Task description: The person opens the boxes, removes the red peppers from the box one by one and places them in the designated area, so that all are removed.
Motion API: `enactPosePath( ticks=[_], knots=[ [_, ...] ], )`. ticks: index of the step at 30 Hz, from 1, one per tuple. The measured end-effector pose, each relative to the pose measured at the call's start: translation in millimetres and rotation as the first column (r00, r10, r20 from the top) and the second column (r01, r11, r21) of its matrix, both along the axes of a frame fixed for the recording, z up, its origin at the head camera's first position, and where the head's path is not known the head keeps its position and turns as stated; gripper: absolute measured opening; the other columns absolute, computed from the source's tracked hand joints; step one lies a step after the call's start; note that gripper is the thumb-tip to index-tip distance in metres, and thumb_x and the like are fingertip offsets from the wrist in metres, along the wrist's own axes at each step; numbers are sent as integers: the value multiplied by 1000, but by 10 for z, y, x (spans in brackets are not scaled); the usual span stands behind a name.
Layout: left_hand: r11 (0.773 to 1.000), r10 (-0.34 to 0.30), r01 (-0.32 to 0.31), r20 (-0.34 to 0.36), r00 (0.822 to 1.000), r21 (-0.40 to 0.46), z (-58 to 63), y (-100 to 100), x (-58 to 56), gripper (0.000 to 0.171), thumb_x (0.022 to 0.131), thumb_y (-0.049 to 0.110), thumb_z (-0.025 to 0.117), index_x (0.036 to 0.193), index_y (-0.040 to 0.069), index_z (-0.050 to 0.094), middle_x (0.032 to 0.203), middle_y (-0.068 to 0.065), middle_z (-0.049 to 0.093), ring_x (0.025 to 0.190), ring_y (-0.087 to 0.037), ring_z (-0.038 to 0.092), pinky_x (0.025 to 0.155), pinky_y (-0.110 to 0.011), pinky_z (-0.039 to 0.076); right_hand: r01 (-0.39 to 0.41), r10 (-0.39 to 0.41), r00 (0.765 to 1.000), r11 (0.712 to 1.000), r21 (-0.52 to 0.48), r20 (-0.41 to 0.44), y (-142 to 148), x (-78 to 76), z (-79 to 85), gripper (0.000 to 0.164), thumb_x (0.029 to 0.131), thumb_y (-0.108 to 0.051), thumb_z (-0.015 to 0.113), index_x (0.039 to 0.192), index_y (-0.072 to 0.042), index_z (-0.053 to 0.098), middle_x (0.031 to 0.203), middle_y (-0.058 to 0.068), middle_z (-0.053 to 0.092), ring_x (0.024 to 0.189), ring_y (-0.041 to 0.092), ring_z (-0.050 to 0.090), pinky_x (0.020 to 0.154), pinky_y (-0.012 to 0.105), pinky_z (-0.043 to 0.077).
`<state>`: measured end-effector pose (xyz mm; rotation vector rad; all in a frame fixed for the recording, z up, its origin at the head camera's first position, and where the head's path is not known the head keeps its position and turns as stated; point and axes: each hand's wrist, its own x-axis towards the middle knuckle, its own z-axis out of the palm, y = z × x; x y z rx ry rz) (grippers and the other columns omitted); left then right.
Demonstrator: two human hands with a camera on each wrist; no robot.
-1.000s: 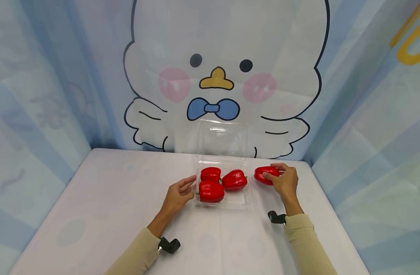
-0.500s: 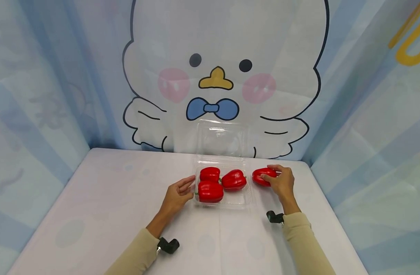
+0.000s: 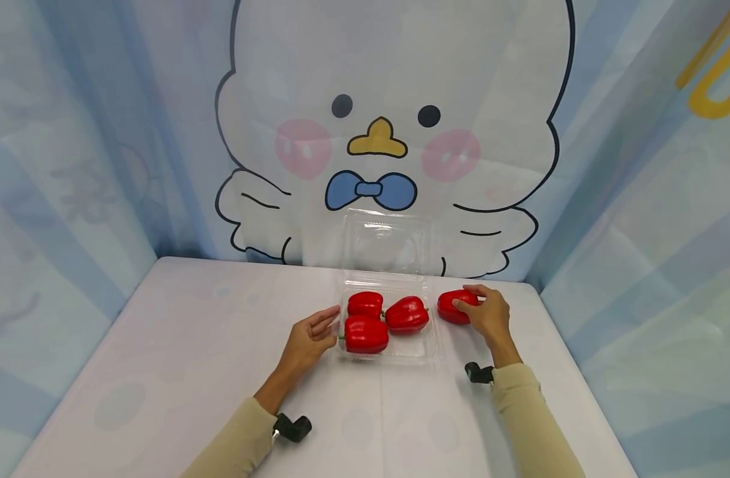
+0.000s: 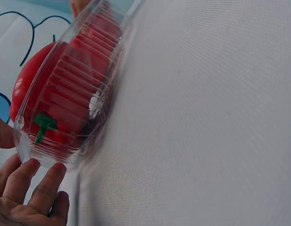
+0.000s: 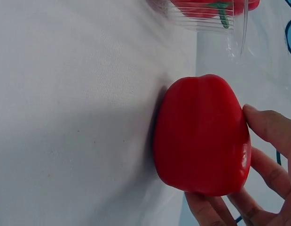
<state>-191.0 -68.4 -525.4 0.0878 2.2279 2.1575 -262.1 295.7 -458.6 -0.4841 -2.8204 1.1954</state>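
Observation:
In the head view a clear plastic clamshell container (image 3: 409, 345) lies with its lid (image 3: 385, 242) raised at the back. Three red bell peppers, among them the front one (image 3: 366, 334), sit in its base. My left hand (image 3: 307, 338) is at the container's left side, fingers fairly straight, fingertips against or very near its edge. A green stem (image 4: 44, 125) shows through the wall in the left wrist view. To the right of the container, my right hand (image 3: 490, 315) grips another red bell pepper (image 5: 201, 136) between thumb and fingers, low over the tabletop; whether it touches the cloth is unclear.
A pale cloth covers the table (image 3: 221, 372). Behind it hangs a curtain (image 3: 376, 60) with a cartoon bird, and the lid stands close to it. Blue and white curtains (image 3: 60, 199) close off both sides. A small dark wrist camera (image 3: 293, 428) is on each forearm.
My right hand has shifted slightly left with the bell pepper, nearer to the container, and the pepper has turned a little. My left hand and the container stay put.

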Motion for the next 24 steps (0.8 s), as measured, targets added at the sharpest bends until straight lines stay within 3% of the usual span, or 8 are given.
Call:
enactPosePath(
  ticks=[7, 16, 24],
  knots=[
    [1000, -6, 6, 7, 1000, 8, 10, 7, -4, 60, 94, -7, 65, 152, 4, 57, 157, -13, 59, 144, -33, 58, 115, -37, 49, -9, 10, 1000, 1000, 26, -29, 58, 7, -45, 62, 99, -25, 75, 156, -13, 54, 162, 25, 47, 143, 47, 46, 114, 59, 54],
    [1000, -4, 4, 10, 1000, -1, 6, 7, 10, 59, 94, -6, 66, 152, 5, 57, 157, -13, 59, 144, -33, 59, 115, -38, 49, 33, -6, 979, 992, 125, -205, -64, 153, 33, 65, 95, -28, 79, 153, -14, 57, 155, 26, 50, 142, 45, 44, 112, 66, 51],
    [1000, -2, 2, 4, 1000, 6, 13, 4, 8, 59, 95, -7, 65, 152, 5, 57, 157, -13, 58, 143, -33, 59, 115, -37, 48, -73, 92, 950, 995, 74, -299, -334, 343, 148, 70, 89, -27, 86, 153, -20, 57, 152, 22, 51, 143, 43, 48, 110, 64, 55]
  ],
)
